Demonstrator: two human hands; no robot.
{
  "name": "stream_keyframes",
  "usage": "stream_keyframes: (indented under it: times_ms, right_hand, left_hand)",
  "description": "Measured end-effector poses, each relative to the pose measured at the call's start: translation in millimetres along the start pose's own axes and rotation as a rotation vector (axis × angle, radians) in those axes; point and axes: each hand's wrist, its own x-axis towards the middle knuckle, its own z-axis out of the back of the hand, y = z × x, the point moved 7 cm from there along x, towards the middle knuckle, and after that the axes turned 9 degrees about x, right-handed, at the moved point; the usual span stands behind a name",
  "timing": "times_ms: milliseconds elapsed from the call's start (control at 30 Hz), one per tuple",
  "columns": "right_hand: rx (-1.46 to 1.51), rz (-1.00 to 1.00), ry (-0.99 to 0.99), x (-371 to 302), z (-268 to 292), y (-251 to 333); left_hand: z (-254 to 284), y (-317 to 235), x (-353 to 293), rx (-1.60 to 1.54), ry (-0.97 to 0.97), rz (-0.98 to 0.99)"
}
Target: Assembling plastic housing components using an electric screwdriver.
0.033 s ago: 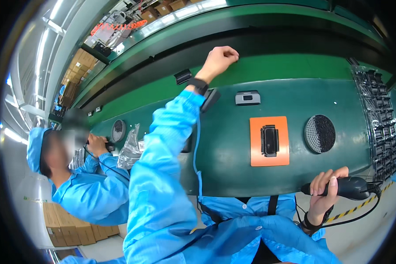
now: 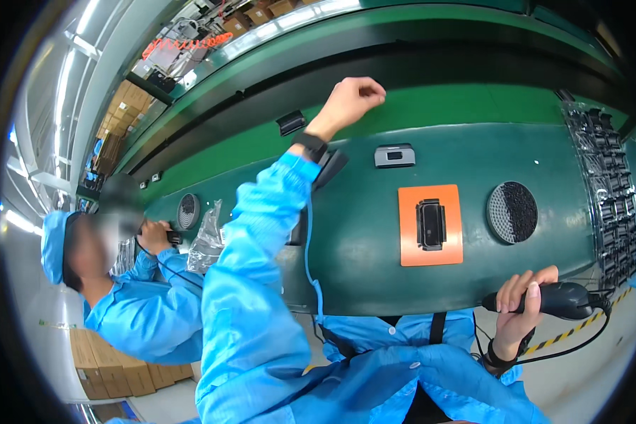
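Observation:
My left hand (image 2: pixel 346 104) reaches over the far strip of the bench, its fingers curled in a pinch; whatever they hold, if anything, is hidden. A black wristband with a blue cord (image 2: pixel 311 261) circles that wrist. At the near right edge, my right hand (image 2: pixel 521 304) is wrapped round a black corded electric screwdriver (image 2: pixel 567 302), which lies sideways. Between the hands is an orange plate (image 2: pixel 411 256) bearing a black rectangular plastic housing (image 2: pixel 431 223). Right of it sits a round dimpled dish (image 2: pixel 500 215), partly filled with small black pieces. Beyond the plate is a grey-and-black device (image 2: pixel 395 156).
Clear plastic trays of black parts (image 2: pixel 608 191) line the right end of the bench (image 2: pixel 360 283). A black part (image 2: pixel 291 123) lies left of my left wrist, and a dark device (image 2: pixel 330 168) is partly behind it. At left, a co-worker (image 2: pixel 145 304) in blue sits beside a plastic bag (image 2: pixel 206 240).
The whole view has shifted very slightly. My left hand stays curled over the far strip, and my right hand still grips the screwdriver.

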Motion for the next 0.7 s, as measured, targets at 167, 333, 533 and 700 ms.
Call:
stream_keyframes:
  times_ms: [167,333,533,700]
  right_hand:
    - [0.033,-0.053,0.023,-1,-5,-10]
    - [0.048,-0.064,0.084,-3,-13,-13]
    - [0.043,-0.078,0.080,-10,-17,-13]
    - [0.043,-0.083,0.083,-16,-16,-12]
  left_hand:
    - [-12,-43,-64,0.246,0.408,0.045]
    - [-39,-33,-65,0.203,0.447,-0.061]
    - [-48,-24,-49,0.151,0.649,0.070]
    - [-53,-33,-47,0.176,0.762,0.088]
